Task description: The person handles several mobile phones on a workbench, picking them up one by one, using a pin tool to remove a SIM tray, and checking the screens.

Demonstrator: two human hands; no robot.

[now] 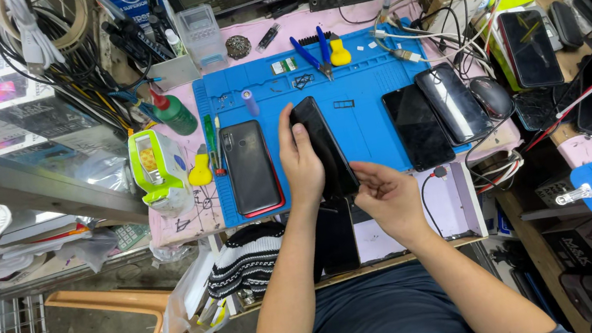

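While the left hand (300, 160) is wrapping around the upper half of a black phone (324, 146) and tilting it up off the blue work mat (369, 116), the right hand (388, 196) is pinching with its fingertips together at the phone's lower end, just over the near edge of the tabletop (458, 203). What exactly sits between those fingertips is too small to tell.

To do this well, the left hand is probably best kept firm along the phone's long edges rather than pressing on the glass, so the body is not flexing as the right hand is working at the bottom corner. The right hand's pull or push seems to call for small, steady force in line with the phone's length, since a sideways twist could slip.

A red-edged phone (251, 166) is lying flat on the mat just left of the held one, and two dark phones (436, 113) are lying side by side to the right, so there is little free room for swinging the phone about. Blue-handled pliers (313, 57) and a yellow pry tool (339, 53) are resting at the mat's far edge, within reach of either hand.
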